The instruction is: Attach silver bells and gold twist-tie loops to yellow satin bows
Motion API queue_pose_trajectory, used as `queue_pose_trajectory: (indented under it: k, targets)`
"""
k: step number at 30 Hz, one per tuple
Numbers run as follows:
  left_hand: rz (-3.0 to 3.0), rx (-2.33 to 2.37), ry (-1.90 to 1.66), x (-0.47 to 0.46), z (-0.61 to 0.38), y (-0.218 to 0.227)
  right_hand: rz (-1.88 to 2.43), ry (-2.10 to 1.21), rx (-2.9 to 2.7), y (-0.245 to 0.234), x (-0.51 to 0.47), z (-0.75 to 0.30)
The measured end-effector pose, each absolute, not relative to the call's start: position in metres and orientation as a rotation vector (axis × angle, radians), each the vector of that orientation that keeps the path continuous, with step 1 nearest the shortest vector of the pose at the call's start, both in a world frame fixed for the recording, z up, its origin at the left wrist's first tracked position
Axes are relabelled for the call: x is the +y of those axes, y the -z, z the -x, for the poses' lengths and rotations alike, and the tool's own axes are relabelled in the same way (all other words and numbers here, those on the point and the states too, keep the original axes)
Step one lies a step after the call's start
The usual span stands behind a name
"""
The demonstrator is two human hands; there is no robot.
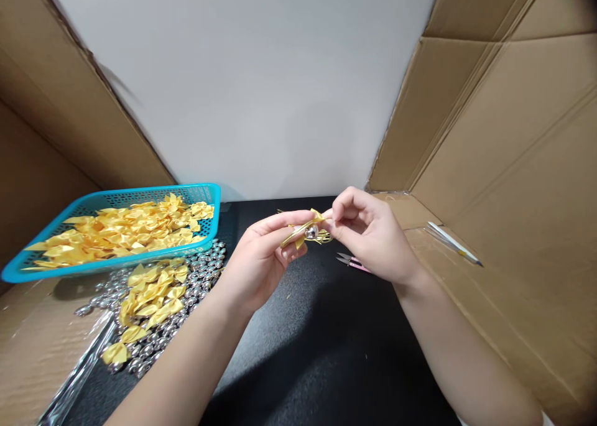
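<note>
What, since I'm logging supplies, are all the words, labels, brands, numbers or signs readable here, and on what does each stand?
There is no readable text anywhere in the picture.
Blue basket, pink-handled snips, cardboard walls: no lettering visible.
Yellow bow and silver bead being handled: none visible either.
White pen-like tool at right: any markings are too small to read.

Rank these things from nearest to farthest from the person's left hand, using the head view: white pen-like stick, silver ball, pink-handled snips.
Starting from the left hand:
1. Silver ball: at that hand's fingertips.
2. Pink-handled snips: to its right, on the black surface.
3. White pen-like stick: far right, on the cardboard.
</note>
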State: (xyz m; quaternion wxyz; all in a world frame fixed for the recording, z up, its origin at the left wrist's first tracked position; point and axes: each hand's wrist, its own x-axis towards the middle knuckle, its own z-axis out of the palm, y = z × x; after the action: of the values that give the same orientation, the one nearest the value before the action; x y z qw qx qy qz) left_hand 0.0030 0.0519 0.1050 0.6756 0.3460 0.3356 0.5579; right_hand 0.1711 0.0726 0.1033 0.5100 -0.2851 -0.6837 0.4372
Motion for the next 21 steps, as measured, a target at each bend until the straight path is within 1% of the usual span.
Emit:
queue_pose_trajectory:
  k: [6, 21]
  targets:
    - [-0.776, 0.769, -1.252, 0.0526, -0.0031, -0.1042, 0.676, -1.106, -1.611, -0.1016, 0.0747, -0.172]
    - [-0.88, 0.769, -1.322, 0.0505, -0.0045, -0.1009, 0.743, -0.938, -1.689, -0.1036, 0.0691, -0.1715]
